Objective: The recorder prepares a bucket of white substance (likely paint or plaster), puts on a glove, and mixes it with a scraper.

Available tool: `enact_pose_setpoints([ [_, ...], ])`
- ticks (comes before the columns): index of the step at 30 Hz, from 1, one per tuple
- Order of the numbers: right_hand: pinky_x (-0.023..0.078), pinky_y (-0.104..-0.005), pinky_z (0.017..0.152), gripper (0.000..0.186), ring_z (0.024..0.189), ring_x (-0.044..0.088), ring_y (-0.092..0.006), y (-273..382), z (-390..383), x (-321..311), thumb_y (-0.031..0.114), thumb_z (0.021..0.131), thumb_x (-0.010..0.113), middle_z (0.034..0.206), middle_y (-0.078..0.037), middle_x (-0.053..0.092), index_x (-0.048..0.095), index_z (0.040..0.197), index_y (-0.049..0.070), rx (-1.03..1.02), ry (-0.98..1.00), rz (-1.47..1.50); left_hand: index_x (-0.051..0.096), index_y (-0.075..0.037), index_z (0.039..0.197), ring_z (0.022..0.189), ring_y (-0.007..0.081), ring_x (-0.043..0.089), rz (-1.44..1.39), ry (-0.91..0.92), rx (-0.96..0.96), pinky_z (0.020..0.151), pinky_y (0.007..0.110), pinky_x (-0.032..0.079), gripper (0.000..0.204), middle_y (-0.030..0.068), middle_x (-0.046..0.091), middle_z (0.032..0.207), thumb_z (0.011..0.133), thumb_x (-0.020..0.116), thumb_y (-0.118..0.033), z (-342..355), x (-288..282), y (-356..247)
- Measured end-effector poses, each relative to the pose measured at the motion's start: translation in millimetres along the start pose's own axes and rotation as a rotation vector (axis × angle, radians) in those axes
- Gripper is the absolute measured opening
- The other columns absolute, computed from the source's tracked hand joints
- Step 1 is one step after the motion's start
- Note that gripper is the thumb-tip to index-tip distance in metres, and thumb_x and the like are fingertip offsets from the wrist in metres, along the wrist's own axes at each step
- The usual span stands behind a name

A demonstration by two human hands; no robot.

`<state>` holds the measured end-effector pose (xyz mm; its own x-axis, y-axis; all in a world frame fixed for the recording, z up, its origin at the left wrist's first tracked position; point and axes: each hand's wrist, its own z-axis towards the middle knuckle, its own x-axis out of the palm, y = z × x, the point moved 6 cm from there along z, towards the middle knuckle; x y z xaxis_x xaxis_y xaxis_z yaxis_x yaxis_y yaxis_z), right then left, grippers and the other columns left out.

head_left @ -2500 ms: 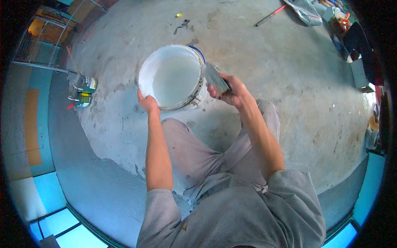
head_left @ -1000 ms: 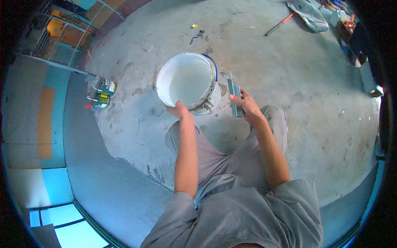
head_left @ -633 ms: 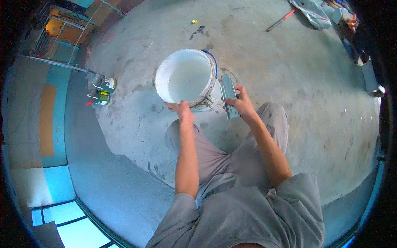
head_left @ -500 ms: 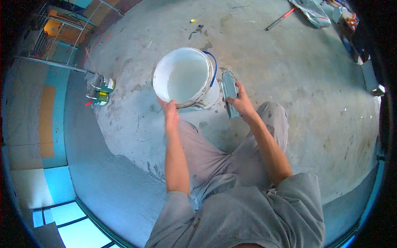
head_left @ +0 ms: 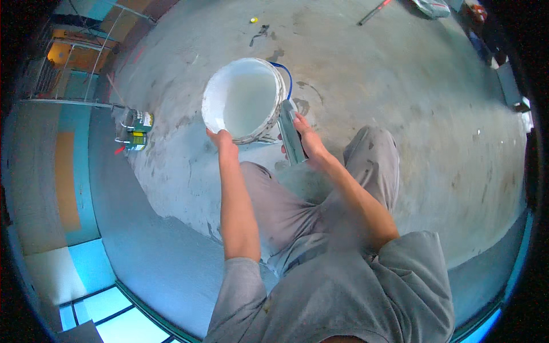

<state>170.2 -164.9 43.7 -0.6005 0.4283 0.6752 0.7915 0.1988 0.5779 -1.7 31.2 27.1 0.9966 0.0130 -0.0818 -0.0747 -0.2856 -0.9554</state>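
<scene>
A white plastic bucket [head_left: 215, 98] with a blue handle [head_left: 290, 82] leans with its mouth toward me. A smooth pale layer [head_left: 251, 106] shows inside; whether it is liquid or paste I cannot tell. My left hand [head_left: 222, 140] is closed on the near left of its rim. In my right hand [head_left: 309, 139] is a finishing trowel [head_left: 291, 134] with a long grey blade, held steeply against or very near the bucket's right side. Its handle is hidden by my fingers.
Two green cans [head_left: 137, 130] stand at the left, by a metal scaffold frame [head_left: 68, 103]. Far off lie a yellow cap [head_left: 254, 20], a dark scrap [head_left: 259, 34], a red-tipped rod [head_left: 373, 14] and a plastic bag [head_left: 432, 8]. My bent legs [head_left: 370, 166] flank the near floor.
My right hand has brought the trowel leftward to the bucket's right side, turning its blade more edge-on. My left hand keeps its grip on the rim. The whole view has shifted slightly.
</scene>
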Motion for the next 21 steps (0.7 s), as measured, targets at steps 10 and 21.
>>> enact_pose_setpoints([
  [10, 0.051, -0.0347, 0.050, 0.046, 0.061, 0.055, -0.0183, 10.8, 12.9, 20.1, 0.031, 0.096, 0.032, 0.086, -0.008, 0.051, 0.019, 0.139, 0.020, -0.012, -0.079, 0.047, 0.024, -0.008, 0.139, 0.113, 0.0320, 0.050, 0.000, -0.377, -0.012, 0.089, 0.043, 0.048, 0.054, 0.0182, 0.043, 0.132, 0.086, 0.033, 0.001, -15.1, 3.4, -7.6],
  [21, 0.052, -0.0367, 0.050, 0.031, 0.061, 0.056, -0.0209, 10.5, 18.9, 22.1, 0.033, 0.098, 0.030, 0.086, -0.011, 0.055, 0.033, 0.121, 0.013, -0.042, -0.221, 0.183, 0.032, -0.005, 0.135, 0.110, 0.0321, 0.052, -0.056, -0.387, 0.054, 0.087, 0.042, 0.047, 0.053, 0.0197, 0.047, 0.128, 0.083, 0.032, 0.004, -20.0, 5.5, -9.6],
])
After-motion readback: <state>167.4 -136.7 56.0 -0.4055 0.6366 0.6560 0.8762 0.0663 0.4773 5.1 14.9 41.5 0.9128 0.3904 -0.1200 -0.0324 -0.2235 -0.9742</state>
